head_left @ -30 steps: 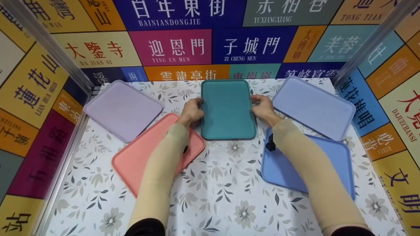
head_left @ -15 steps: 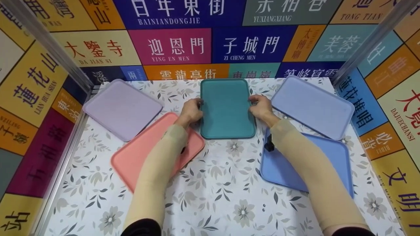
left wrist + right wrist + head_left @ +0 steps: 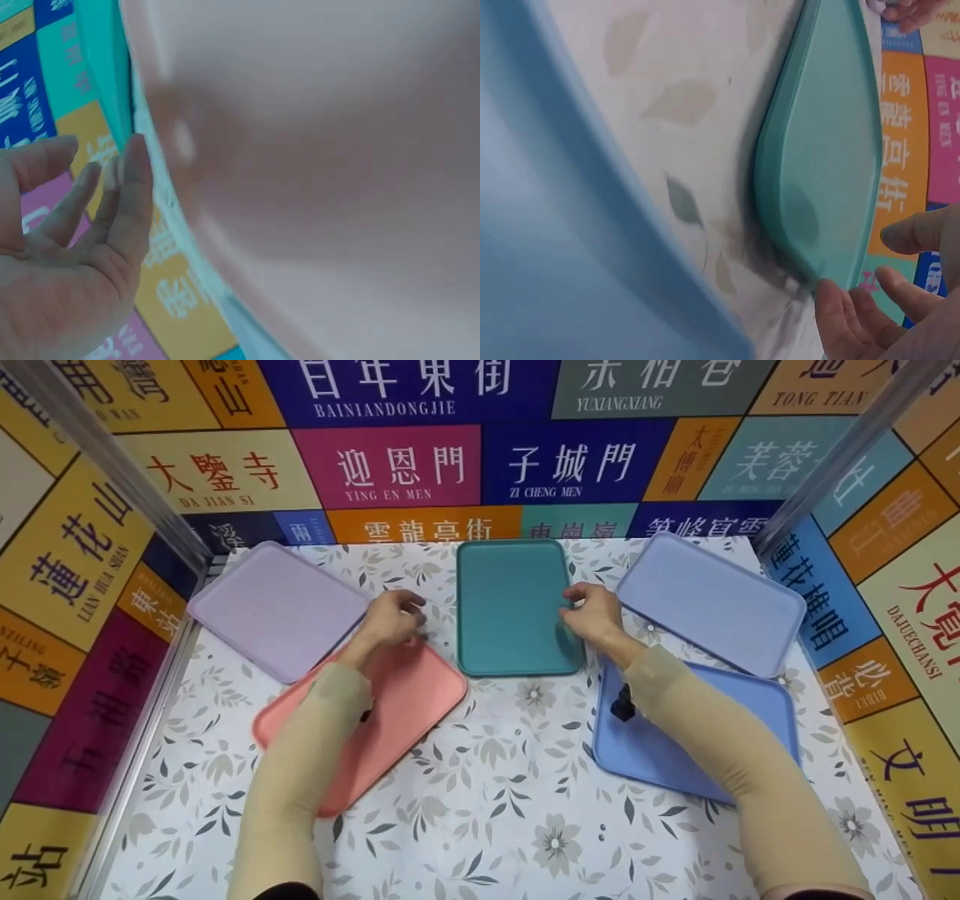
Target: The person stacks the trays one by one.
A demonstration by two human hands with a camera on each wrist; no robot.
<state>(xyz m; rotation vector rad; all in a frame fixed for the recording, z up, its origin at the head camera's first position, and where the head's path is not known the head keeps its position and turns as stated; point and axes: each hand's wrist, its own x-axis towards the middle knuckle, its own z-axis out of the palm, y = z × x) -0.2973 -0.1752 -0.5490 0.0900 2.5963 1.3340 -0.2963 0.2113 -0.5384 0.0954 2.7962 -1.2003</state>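
A green rectangular tray [image 3: 514,607] lies flat at the back middle of the table. My left hand [image 3: 394,619] is apart from it on its left, above the far part of the pink tray [image 3: 420,697]; the left wrist view shows its fingers [image 3: 131,210] loosely bent around nothing. At the green tray's right edge hovers my right hand [image 3: 596,611]. In the right wrist view its thumb [image 3: 915,232] stands away from the other fingers, and nothing is pinched between them. Whether its fingertips touch the rim, I cannot tell.
A lilac tray [image 3: 277,611] lies at the back left, beside the pink one. On the right are a pale periwinkle tray [image 3: 712,604] and a blue tray [image 3: 697,727] under my right forearm. Printed panels [image 3: 405,465] enclose the flowered tabletop [image 3: 487,810].
My left hand has left the green tray's left edge and moved left over the pink tray. My right hand has loosened slightly at the right edge. The trays stay put.
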